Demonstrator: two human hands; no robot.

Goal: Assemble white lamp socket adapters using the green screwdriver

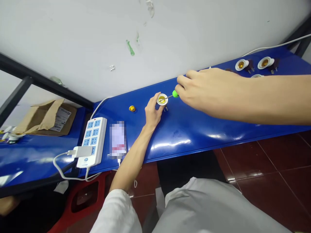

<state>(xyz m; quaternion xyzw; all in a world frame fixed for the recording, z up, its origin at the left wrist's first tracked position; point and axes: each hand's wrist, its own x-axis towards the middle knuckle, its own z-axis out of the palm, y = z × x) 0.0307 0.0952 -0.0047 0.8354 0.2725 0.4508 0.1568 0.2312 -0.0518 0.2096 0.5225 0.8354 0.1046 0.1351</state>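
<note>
My left hand (154, 111) is closed around a white lamp socket (166, 101), its gold-coloured inside facing up toward me and plug prongs showing below. In my right hand (188, 86) is a screwdriver (175, 94) with a bright green handle, most of it hidden by the fingers. Its thin metal shaft slants left into the mouth of the socket; the very tip is hard to make out. A loose gold-coloured threaded shell (132, 108) lies on the blue table (187, 129), left of my left hand.
Several similar lamp sockets (265, 62) lie at the far right, partly behind my right arm. On the left are a white power strip (93, 140) with a charger (84, 151), a phone (118, 139) on a cable, and an open cardboard box (46, 119). A wall rises behind.
</note>
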